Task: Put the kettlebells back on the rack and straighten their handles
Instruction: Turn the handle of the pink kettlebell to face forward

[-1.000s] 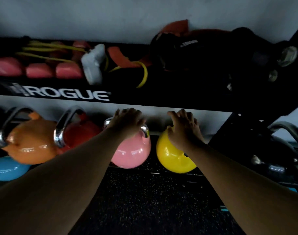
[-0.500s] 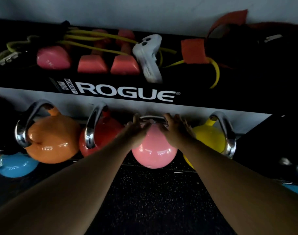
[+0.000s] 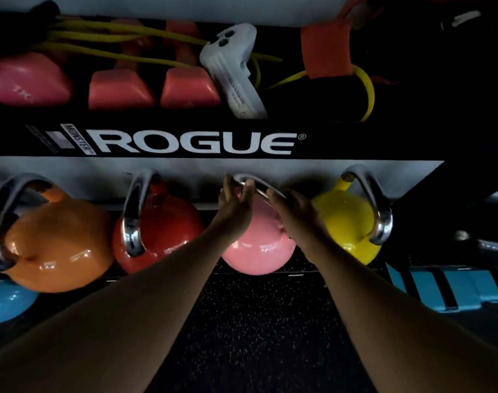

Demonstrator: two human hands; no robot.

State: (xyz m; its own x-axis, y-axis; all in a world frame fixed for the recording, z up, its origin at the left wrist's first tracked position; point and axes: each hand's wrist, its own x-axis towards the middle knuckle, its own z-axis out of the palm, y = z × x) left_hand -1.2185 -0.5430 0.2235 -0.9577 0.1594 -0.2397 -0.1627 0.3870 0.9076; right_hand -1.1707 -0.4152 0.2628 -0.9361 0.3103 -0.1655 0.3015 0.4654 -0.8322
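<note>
Hands: left hand [image 3: 234, 204] and right hand [image 3: 294, 212] grasp the pink kettlebell's handle [image 3: 253, 184].
Technique: rotate evenly (matching neighbours' handles).

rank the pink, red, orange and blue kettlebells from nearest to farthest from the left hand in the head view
1. pink kettlebell: the left hand is on its handle.
2. red kettlebell: next one to the left.
3. orange kettlebell: further left.
4. blue kettlebell: far left edge, lower down.
</note>
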